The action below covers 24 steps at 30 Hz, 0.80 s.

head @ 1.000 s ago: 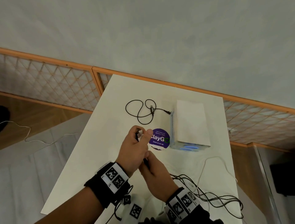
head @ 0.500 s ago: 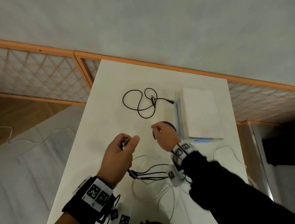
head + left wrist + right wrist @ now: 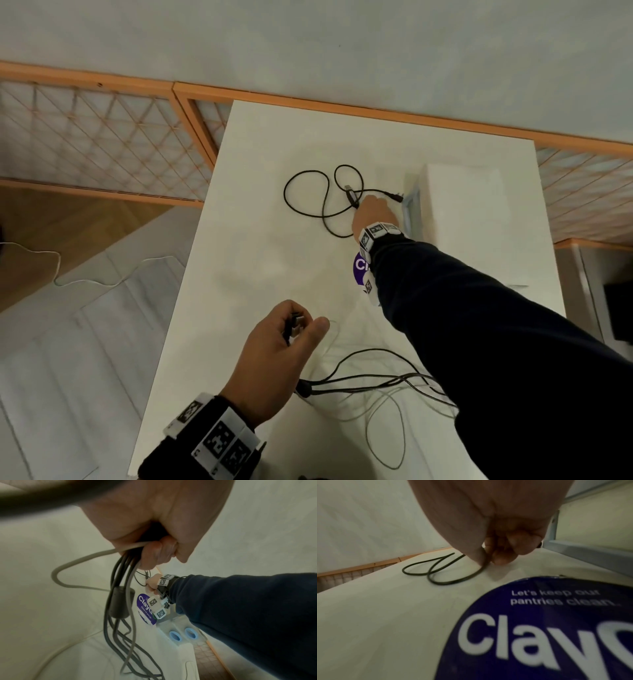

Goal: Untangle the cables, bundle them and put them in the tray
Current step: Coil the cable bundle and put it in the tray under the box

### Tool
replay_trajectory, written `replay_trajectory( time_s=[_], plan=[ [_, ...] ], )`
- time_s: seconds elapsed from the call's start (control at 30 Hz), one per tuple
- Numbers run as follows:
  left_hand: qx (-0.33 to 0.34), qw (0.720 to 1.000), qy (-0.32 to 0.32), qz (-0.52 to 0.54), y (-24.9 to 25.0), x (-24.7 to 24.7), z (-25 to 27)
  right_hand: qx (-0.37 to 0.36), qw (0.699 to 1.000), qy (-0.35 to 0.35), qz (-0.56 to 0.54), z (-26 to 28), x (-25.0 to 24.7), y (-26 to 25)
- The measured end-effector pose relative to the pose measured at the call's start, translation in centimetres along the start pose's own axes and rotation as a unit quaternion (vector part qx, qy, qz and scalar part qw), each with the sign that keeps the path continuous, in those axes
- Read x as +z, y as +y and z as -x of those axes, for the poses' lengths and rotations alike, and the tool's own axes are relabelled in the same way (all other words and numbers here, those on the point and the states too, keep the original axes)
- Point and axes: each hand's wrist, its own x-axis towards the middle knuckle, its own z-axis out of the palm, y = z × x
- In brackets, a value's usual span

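Note:
My left hand (image 3: 301, 325) hovers over the near part of the white table (image 3: 253, 253), gripping the plug ends of a cable bundle (image 3: 359, 378). In the left wrist view the left hand (image 3: 159, 553) is curled round several dark cables (image 3: 109, 626) and one white cable (image 3: 77, 563), which hang down to the table. My right hand (image 3: 363, 205) reaches far across to a loose black cable (image 3: 285, 195) lying in loops. Seen from the right wrist, the right hand (image 3: 491, 559) pinches this black cable (image 3: 447, 582) between thumb and finger. The white tray (image 3: 409, 209) stands just right of that hand.
A round purple sticker (image 3: 358, 270) lies on the table under my right forearm. A wooden lattice railing (image 3: 102, 144) runs behind and left of the table. A thin white cord (image 3: 58, 274) trails on the floor at the left. The table's left edge is close to my left hand.
My right hand has left my left hand and stretched forward to the looped black cable by the tray. The left hand has stayed low, holding the plug ends, with the bundle trailing right.

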Motion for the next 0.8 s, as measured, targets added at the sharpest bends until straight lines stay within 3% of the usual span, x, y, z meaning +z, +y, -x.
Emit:
replay_trajectory(
  time_s=[0.17,0.3,0.5,0.63,0.8],
  plan=[
    [-0.005,1.0,0.005,-0.017,-0.4,0.5,0.0,-0.004,0.999,-0.041,-0.021,3.4,-0.2,1.6],
    [0.008,1.0,0.001,-0.018,0.8,1.6,-0.7,0.036,0.983,-0.013,-0.182,8.5,-0.7,3.6],
    [0.016,1.0,0.021,0.017,3.1,3.5,-1.1,-0.124,0.938,0.048,-0.32,19.1,-2.3,8.4],
    [0.004,0.998,0.022,0.05,5.1,5.1,-0.5,-0.148,0.915,0.044,-0.373,25.4,-4.1,10.8],
    [0.013,0.993,-0.028,0.117,8.2,8.2,1.6,-0.175,0.874,0.096,-0.443,30.5,-7.4,12.0]
  ],
)
